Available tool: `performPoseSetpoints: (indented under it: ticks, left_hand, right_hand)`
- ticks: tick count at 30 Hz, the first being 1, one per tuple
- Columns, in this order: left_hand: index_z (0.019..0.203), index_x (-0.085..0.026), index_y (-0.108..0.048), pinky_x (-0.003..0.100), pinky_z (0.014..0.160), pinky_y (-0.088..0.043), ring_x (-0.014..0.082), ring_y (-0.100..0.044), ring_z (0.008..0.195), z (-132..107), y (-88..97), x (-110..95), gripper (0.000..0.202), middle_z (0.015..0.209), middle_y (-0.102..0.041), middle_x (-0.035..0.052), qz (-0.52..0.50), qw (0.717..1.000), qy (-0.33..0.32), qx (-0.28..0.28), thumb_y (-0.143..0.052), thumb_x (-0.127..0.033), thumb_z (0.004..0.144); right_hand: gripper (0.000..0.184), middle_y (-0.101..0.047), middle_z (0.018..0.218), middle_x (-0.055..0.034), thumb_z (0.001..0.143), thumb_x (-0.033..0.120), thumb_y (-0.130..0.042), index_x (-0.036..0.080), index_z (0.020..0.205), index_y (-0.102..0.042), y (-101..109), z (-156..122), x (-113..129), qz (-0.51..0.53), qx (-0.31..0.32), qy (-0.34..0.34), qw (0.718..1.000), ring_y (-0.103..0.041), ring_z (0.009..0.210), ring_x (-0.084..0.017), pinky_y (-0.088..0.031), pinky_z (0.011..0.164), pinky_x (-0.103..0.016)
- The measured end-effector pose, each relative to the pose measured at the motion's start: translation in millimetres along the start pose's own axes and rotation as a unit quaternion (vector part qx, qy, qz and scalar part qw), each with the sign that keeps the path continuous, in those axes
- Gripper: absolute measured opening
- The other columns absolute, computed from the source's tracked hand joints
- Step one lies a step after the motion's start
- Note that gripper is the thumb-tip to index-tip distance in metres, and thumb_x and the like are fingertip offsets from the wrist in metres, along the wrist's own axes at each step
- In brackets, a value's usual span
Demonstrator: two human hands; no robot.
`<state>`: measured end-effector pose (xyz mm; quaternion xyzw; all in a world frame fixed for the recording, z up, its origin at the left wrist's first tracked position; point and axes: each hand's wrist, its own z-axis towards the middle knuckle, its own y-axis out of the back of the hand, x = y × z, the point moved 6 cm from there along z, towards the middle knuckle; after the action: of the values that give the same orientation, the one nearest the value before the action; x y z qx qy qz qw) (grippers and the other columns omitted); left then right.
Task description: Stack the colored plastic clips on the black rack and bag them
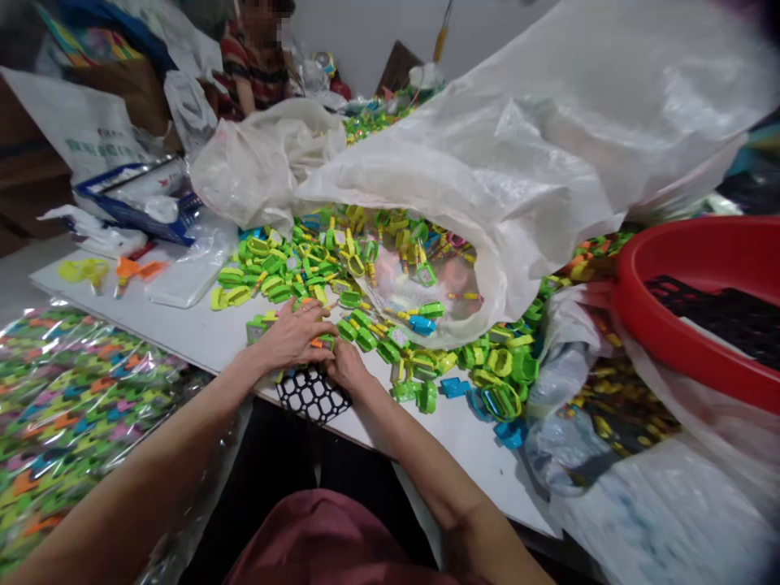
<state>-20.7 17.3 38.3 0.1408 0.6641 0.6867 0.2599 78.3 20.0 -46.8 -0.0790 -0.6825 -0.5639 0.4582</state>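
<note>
Nearly touching, both hands (308, 340) rest on green plastic pieces (286, 272).

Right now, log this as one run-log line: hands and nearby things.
left hand: on green plastic pieces | right hand: at black lattice piece | nearby: red basin

1. At my 12 o'clock, a white wall (366, 41) rises behind a leaning brown board (397, 69).
2. At my 10 o'clock, I see cardboard boxes (36, 171).
3. At 9 o'clock, there's grey floor (15, 276).
4. My white table (487, 479) runs from 9 to 3 o'clock.
</note>
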Motion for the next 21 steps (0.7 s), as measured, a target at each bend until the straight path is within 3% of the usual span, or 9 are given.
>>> performPoseSetpoints:
  ticks: [3,6,9,11,13,15,17,19,21]
  left_hand:
    - [0.111,-0.028,-0.068,0.061,0.106,-0.028,0.0339,-0.049,0.128,0,-0.2,2,0.037,0.132,-0.061,0.011,0.005,1.0,0.007,-0.008,-0.07,-0.051,0.082]
    - [0.12,-0.03,-0.065,0.062,0.108,-0.027,0.0332,-0.05,0.128,-5,9.0,5,0.045,0.137,-0.058,0.0114,-0.009,0.999,0.009,-0.051,-0.065,-0.057,0.084]
    - [0.121,-0.028,-0.064,0.057,0.112,-0.028,0.0291,-0.052,0.127,-25,41.4,18,0.046,0.134,-0.06,0.01,-0.046,0.982,0.071,-0.17,-0.053,-0.06,0.09]
    - [0.121,-0.025,-0.063,0.048,0.109,-0.037,0.0243,-0.056,0.123,-49,65.8,33,0.043,0.13,-0.063,0.0082,-0.084,0.947,0.157,-0.266,-0.043,-0.055,0.097]
    - [0.122,-0.023,-0.062,0.041,0.103,-0.044,0.0216,-0.059,0.118,-75,77.3,43,0.043,0.125,-0.066,0.0075,-0.103,0.916,0.228,-0.315,-0.037,-0.051,0.099]
    - [0.124,-0.023,-0.061,0.042,0.105,-0.043,0.0224,-0.057,0.121,-91,71.3,41,0.045,0.128,-0.064,0.0081,-0.081,0.915,0.252,-0.303,-0.035,-0.05,0.1]
    - [0.126,-0.025,-0.061,0.049,0.112,-0.033,0.0252,-0.05,0.13,-90,49.6,31,0.044,0.137,-0.059,0.0086,-0.042,0.938,0.24,-0.246,-0.035,-0.048,0.1]
    - [0.13,-0.028,-0.06,0.055,0.116,-0.021,0.0271,-0.043,0.136,-78,23.5,20,0.041,0.143,-0.053,0.0085,-0.016,0.952,0.234,-0.197,-0.035,-0.043,0.101]
    - [0.132,-0.029,-0.058,0.057,0.116,-0.017,0.0271,-0.042,0.137,-64,5.3,15,0.04,0.145,-0.051,0.0087,-0.008,0.951,0.247,-0.187,-0.034,-0.038,0.102]
  right_hand:
    - [0.013,-0.068,0.077,-0.0066,0.086,0.021,-0.055,0.015,0.084,-0.067,18,3,0,-0.027,0.053,-0.006,0.998,-0.059,0.067,-0.018,-0.044,0.061,-0.025]
    - [0.016,-0.071,0.088,-0.0081,0.087,0.019,-0.055,0.015,0.096,-0.068,60,16,-6,-0.063,0.044,0.006,0.997,-0.062,0.076,-0.019,-0.046,0.066,-0.026]
    - [0.023,-0.07,0.105,-0.0153,0.09,0.016,-0.052,0.012,0.108,-0.066,100,45,-24,-0.195,-0.019,-0.046,0.98,-0.063,0.095,-0.025,-0.047,0.08,-0.032]
    - [0.024,-0.068,0.107,-0.0231,0.089,0.011,-0.05,0.007,0.105,-0.067,108,66,-35,-0.248,-0.017,-0.084,0.965,-0.063,0.101,-0.03,-0.045,0.086,-0.037]
    - [0.022,-0.068,0.101,-0.0289,0.086,0.006,-0.05,0.002,0.097,-0.069,107,79,-39,-0.258,0.004,-0.105,0.96,-0.064,0.098,-0.033,-0.045,0.085,-0.04]
    - [0.021,-0.069,0.096,-0.0273,0.085,0.008,-0.051,0.002,0.095,-0.068,108,79,-36,-0.241,-0.003,-0.107,0.965,-0.065,0.095,-0.032,-0.046,0.083,-0.04]
    - [0.021,-0.07,0.094,-0.0196,0.086,0.02,-0.057,0.007,0.099,-0.067,116,65,-26,-0.169,-0.051,-0.093,0.98,-0.065,0.09,-0.027,-0.047,0.081,-0.036]
    - [0.03,-0.069,0.091,-0.0109,0.082,0.035,-0.064,0.013,0.102,-0.065,118,37,-10,-0.033,-0.112,-0.06,0.991,-0.063,0.082,-0.022,-0.048,0.075,-0.032]
    - [0.038,-0.068,0.085,-0.005,0.074,0.044,-0.071,0.016,0.099,-0.064,100,1,4,0.121,-0.116,-0.038,0.985,-0.06,0.073,-0.019,-0.048,0.067,-0.029]
